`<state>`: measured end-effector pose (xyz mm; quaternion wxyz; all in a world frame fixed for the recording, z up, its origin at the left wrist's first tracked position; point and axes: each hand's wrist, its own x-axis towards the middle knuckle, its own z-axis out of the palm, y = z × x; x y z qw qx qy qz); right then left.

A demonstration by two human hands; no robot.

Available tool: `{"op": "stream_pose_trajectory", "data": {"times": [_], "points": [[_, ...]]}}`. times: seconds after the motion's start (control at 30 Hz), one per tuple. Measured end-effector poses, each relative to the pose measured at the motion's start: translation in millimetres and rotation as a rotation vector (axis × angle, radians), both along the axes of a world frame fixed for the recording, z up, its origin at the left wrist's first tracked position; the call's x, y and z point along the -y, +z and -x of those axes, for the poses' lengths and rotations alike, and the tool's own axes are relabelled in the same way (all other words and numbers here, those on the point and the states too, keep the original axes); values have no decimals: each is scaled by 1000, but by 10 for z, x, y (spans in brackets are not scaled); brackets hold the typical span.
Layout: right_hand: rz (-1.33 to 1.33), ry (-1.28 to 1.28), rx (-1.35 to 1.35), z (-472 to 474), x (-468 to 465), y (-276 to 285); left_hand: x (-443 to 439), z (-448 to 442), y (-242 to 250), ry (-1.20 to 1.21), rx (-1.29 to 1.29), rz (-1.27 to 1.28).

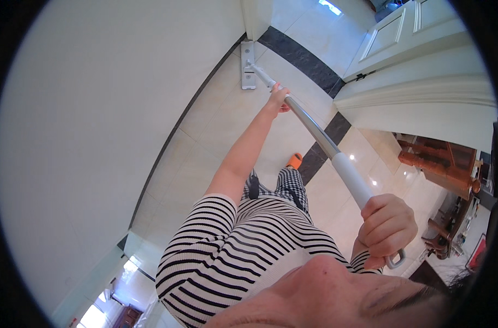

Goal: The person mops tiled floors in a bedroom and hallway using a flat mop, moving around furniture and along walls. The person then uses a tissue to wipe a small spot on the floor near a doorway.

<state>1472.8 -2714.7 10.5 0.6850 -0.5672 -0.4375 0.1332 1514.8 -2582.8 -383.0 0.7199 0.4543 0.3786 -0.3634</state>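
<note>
A flat mop with a long metal and white pole (pixel 314 127) slants across the view. My left hand (pixel 279 98) is closed around the lower pole, near its white joint. My right hand (pixel 388 225) grips the white upper sleeve (pixel 351 178) close to the pole's end. A hanging loop (pixel 396 260) sticks out below that hand. The mop's narrow rectangular head (pixel 248 76) lies on the pale tiled floor (pixel 203 151), beside the wall's dark skirting and near a door frame. Its cleaning pad is hidden beneath the plate.
A white wall (pixel 97 102) with dark skirting (pixel 167 143) runs along the left. Dark stone strips (pixel 302 53) cross the floor at doorways. A white panelled door (pixel 382 37) stands at upper right. Wooden furniture (pixel 441 160) is at right. An orange slipper (pixel 294 160) is on my foot.
</note>
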Motion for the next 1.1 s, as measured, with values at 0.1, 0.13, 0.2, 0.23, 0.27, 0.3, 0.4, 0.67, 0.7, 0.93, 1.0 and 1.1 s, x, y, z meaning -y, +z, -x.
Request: {"op": "stream_pose_trajectory", "data": {"times": [0.1, 0.13, 0.2, 0.23, 0.27, 0.3, 0.4, 0.67, 0.7, 0.93, 1.0, 1.1], "points": [[50, 36, -33, -45, 72, 6, -60, 49, -27, 32, -12, -13], [39, 48, -24, -38, 100, 12, -73, 56, -31, 37, 0, 21], [13, -1, -5, 3, 171, 30, -90, 60, -34, 34, -11, 35], [2, -97, -10, 57, 195, 36, -87, 52, -29, 55, 29, 39], [-29, -216, -5, 94, 232, 44, -87, 45, -23, 70, 50, 46], [-48, -268, 10, 173, 238, 37, -86, 15, -15, 101, 116, 76], [-89, -330, 73, 309, 257, 7, -108, -122, 10, -13, 49, -73], [-81, -614, 158, 313, -62, -38, -310, -680, 68, 26, 297, -13], [-61, -562, 178, 239, -45, -6, -322, -699, 80, 13, 254, -20], [217, 383, 48, -336, 168, 330, -275, -568, 168, -147, 479, -575], [192, 227, 93, -386, 111, 329, -221, -494, 185, -203, 767, -882], [138, 67, 122, -362, 42, 221, -133, -348, 186, -133, 1119, -915]]}}
